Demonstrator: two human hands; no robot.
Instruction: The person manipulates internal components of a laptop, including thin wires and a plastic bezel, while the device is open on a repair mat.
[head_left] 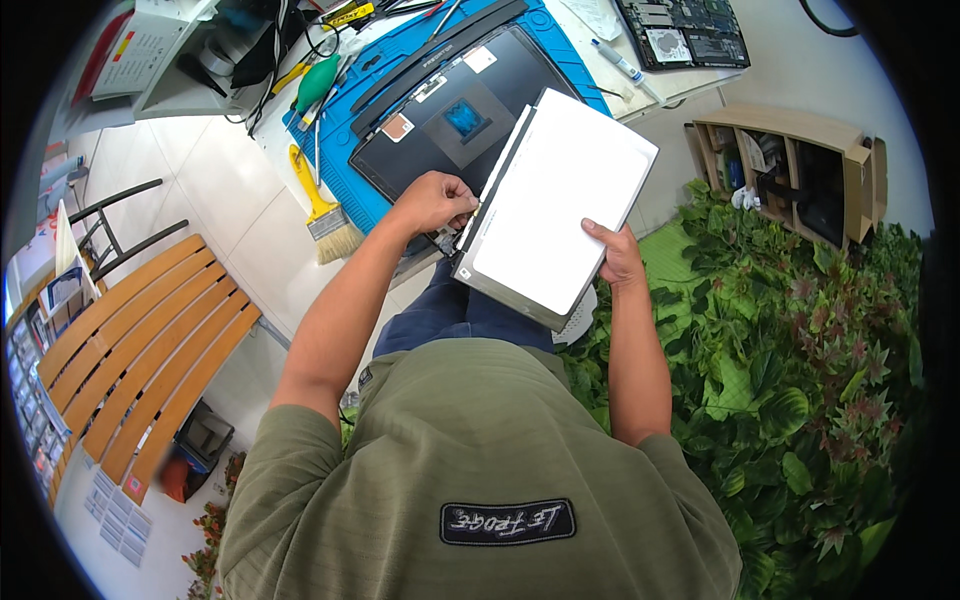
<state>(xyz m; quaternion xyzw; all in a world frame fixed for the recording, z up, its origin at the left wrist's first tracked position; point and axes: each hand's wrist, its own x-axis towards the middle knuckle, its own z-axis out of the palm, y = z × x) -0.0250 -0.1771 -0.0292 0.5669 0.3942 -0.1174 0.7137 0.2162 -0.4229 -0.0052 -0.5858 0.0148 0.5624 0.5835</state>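
Observation:
A white laptop screen panel (560, 200) is tilted over my lap, with a dark strip along its left long edge. My right hand (616, 252) grips its right edge, thumb on the white face and fingers underneath. At the opposite edge, the closed fingers of my left hand (437, 204) pinch at the dark strip; whatever small part lies between the fingertips is hidden. Just beyond, a dark laptop lid (415, 150) lies on a blue work mat (350, 98), partly covered by the panel. A loose black bezel strip (440, 52) rests along the lid's far side.
A yellow-handled brush (325, 215) overhangs the table's left edge, near a green air blower (318, 82). An opened laptop base (685, 32) and a marker pen (618, 62) lie at the far right. A slatted wooden bench (150, 350) stands left; green plants (780, 380) fill the right.

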